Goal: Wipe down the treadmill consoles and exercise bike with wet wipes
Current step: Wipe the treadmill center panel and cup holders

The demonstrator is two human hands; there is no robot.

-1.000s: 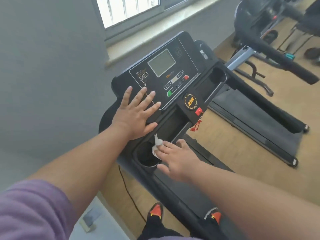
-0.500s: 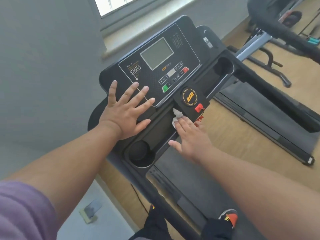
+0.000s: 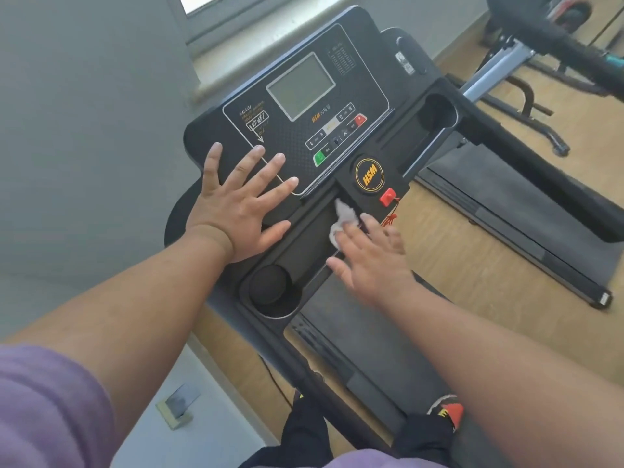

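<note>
The treadmill console (image 3: 304, 130), marked "HSM" and "HALLO!", has the left hand (image 3: 233, 211) spread flat on it, while the right hand (image 3: 368, 258), grip straight-fingered, presses a white wet wipe (image 3: 342, 219) into its tray.

Soft window daylight, motion-blurred right hand (image 3: 373, 261)

We note the black treadmill console (image 3: 304, 130), tilted up toward us, with a grey screen, green and red buttons and a round orange HSM badge. A crumpled white wet wipe (image 3: 342, 221) lies against its lower tray edge, just below that badge.
</note>
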